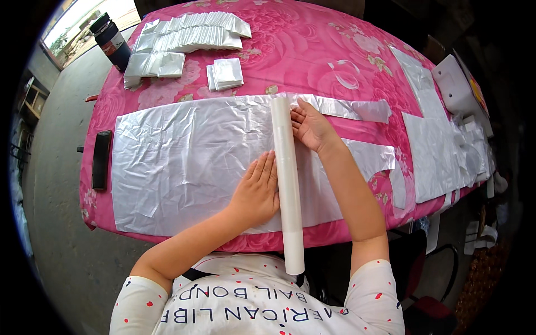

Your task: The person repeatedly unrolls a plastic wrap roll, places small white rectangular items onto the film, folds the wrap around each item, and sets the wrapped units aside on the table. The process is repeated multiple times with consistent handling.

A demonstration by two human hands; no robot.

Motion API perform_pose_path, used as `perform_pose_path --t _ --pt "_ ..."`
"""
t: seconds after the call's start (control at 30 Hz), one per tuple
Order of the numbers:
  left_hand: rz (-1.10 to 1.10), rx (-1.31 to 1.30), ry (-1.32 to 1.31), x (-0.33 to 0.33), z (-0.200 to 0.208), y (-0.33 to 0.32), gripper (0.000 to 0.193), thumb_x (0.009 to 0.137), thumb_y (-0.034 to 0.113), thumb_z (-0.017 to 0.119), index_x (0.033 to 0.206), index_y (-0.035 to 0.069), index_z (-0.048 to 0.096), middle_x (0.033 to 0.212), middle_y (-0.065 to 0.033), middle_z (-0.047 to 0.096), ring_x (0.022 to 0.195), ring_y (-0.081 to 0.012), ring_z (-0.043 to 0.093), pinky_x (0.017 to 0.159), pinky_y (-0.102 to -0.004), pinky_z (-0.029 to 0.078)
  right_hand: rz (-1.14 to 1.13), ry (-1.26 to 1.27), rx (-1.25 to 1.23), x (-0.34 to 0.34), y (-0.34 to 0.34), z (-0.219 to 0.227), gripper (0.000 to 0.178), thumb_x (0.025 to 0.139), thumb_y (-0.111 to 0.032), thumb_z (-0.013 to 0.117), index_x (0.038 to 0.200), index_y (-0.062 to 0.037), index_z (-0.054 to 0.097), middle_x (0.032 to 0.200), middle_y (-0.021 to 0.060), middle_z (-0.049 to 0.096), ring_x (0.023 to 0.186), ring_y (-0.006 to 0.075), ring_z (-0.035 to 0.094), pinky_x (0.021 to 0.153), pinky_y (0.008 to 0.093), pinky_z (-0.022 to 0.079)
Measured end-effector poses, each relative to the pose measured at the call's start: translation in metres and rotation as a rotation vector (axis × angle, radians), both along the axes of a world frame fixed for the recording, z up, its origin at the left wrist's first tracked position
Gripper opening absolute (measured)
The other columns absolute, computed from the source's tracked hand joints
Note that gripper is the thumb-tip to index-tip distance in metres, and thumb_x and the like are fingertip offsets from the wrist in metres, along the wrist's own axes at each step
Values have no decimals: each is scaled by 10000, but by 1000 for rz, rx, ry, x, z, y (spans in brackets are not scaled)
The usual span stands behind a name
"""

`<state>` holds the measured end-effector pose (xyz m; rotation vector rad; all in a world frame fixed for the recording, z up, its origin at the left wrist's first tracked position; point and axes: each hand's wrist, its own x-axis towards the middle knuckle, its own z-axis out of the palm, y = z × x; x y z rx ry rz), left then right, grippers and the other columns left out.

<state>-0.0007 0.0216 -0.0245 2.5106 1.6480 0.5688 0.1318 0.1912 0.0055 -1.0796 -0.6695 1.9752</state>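
A long white tube [288,178] lies across a thin, wrinkled silvery-white plastic sheet [178,156] shaped like an apron. The tube's near end sticks out past the table edge towards my body. Flat on the sheet, with fingers stretched out, my left hand [258,187] rests against the tube's left side. On the other side, near the tube's far end, my right hand [310,124] has its fingers apart and grips nothing; the fingertips are close to the tube. To the right of the tube the sheet narrows into strips with cut-out curves.
Rows of folded plastic packets [192,33] stand at the far left, with a small separate stack [226,73] nearer. A dark bottle [113,43] and a black oblong object [101,160] sit by the left edge. More plastic sheets [432,151] and a white container [455,84] lie right.
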Motion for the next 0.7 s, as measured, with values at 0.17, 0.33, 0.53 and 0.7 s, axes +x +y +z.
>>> perform_pose_path --t 0.17,0.33,0.53,0.7 --pt "1 -11 30 -3 2 -2 608 816 237 393 1299 -126 326 1381 -271 305 1314 -357 270 1095 -426 175 -426 405 41 39 43 -21 275 851 -206 531 1019 11 559 1013 123 625 983 250 586 916 406 412" --pt "-13 -41 14 -1 3 0 634 810 260 403 1306 -124 317 1393 -265 286 1328 -346 242 1104 -417 155 -580 519 286 168 91 -21 223 890 -157 462 984 -33 621 953 90 667 894 218 638 818 412 491" --pt "-6 -32 0 -1 1 -1 634 809 260 399 1306 -124 316 1391 -266 290 1327 -344 246 1105 -415 156 -487 568 502 215 86 38 278 958 -157 354 1064 -15 568 1078 95 630 994 234 609 852 396 507" --pt "-7 -29 -20 -2 3 -1 630 806 252 397 1302 -129 318 1385 -270 299 1323 -348 256 1102 -420 161 -486 148 669 77 21 109 209 930 -90 437 1084 -23 561 1094 126 610 1022 218 593 840 338 511"
